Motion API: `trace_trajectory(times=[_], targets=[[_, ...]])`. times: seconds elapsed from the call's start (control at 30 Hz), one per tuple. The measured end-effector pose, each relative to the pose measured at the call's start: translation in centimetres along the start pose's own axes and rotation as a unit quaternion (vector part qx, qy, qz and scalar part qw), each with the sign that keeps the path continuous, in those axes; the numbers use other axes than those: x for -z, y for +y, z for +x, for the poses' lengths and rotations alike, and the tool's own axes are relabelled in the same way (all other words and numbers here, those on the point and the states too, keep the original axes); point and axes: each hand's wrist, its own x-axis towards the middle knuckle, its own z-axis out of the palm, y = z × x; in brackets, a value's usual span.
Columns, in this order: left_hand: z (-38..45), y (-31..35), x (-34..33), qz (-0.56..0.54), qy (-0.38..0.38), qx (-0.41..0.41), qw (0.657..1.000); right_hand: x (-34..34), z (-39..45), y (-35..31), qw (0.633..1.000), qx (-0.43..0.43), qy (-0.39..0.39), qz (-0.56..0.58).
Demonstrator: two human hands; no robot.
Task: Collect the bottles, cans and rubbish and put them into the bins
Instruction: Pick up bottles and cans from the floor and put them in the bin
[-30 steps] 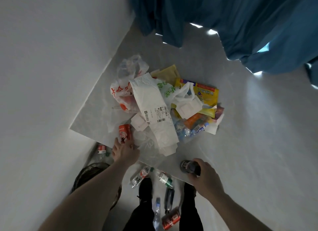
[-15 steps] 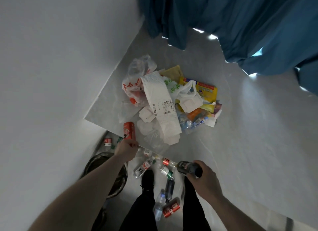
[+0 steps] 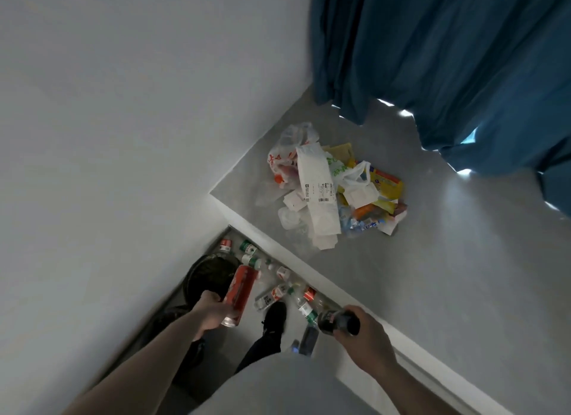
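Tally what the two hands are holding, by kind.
Cans: 1, the red can in the left hand
Bottles: 1, the dark bottle in the right hand
Total: 2

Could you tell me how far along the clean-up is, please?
Early, I'd judge. Nothing visibly binned. In hand: the left hand holds a red can near the dark bin; the right hand holds a dark bottle. Left: the rubbish pile and the floor bottles.

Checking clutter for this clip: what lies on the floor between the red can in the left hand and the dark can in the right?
In the head view, between red can and dark can: scattered bottles and a black shoe.
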Motion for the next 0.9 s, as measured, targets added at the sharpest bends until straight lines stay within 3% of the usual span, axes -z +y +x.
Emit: trace_trajectory(times=[0.3, 0.47, 0.6, 0.77, 0.9], targets=[[-10.2, -13.1, -5.3, -0.230, 0.103, -0.041, 0.967, -1.1, -6.6, 3.4, 0.993, 0.090, -0.027, -0.073], [-10.9, -21.8, -5.0, -0.289, 0.157, -0.068, 0.942, -3.6, -10.2, 1.4, 0.984, 0.133, -0.063, -0.105], [-16.9, -23.4, -2.6, -0.354, 0.195, -0.070, 0.912, -6.7, -11.8, -1.9, 0.978, 0.163, -0.073, -0.112], [-16.1, -26.8, 0.5, -0.377, 0.227, -0.058, 0.896, -11.9, -11.7, -7.0, 0.973, 0.179, -0.097, -0.105], [-11.7, -30.6, 4.4, -0.327, 0.230, -0.011, 0.916, -17.1, -10.8, -11.2, 0.975, 0.179, -0.091, -0.099]])
